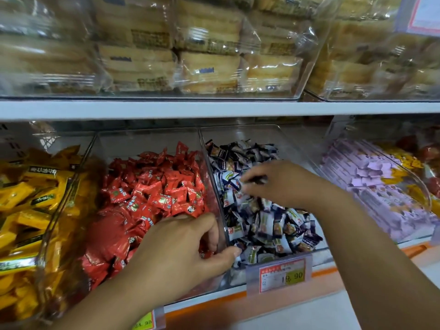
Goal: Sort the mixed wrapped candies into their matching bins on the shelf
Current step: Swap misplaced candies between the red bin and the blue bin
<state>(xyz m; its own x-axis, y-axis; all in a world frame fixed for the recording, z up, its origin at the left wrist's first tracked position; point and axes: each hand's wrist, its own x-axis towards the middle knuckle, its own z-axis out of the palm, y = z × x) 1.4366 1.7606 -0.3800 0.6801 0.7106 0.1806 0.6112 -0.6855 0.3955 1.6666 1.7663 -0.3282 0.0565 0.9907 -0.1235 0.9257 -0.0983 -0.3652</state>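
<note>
Red candies [152,186] are lying under the left hand [181,253], its fingers curling round some; the right hand [278,182] is touching blue-white candies [269,225] farther right, its grip too blurred to tell.

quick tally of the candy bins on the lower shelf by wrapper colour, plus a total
yellow candy bin: 1
red candy bin: 1
dark blue and white candy bin: 1
purple candy bin: 1
total: 4
The far-right yellow and red wrappers behind the purple ones may sit in another bin; I cannot tell, so they are not counted.
</note>
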